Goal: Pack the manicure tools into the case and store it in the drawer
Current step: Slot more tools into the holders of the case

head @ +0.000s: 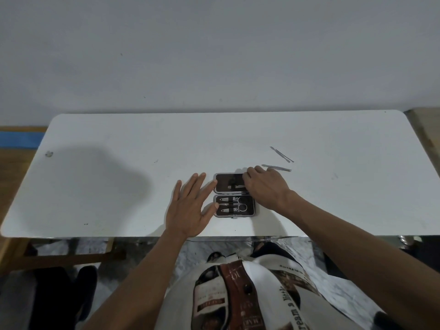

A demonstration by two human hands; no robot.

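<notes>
A small grey manicure case lies open flat on the white table, dark lining up. Its near half holds two clippers and small scissors under a strap. In the far half lies a thin metal tool; my right hand covers that half's right side with its fingertips on the tool's end. My left hand rests flat against the case's left edge, fingers spread. Two slim metal tools lie loose beyond my right hand: tweezers and a thin pusher.
The table's front edge runs just below the case. A wall stands close behind the table. A small crumpled scrap sits at the far left. Wooden floor shows to both sides. No drawer is in view.
</notes>
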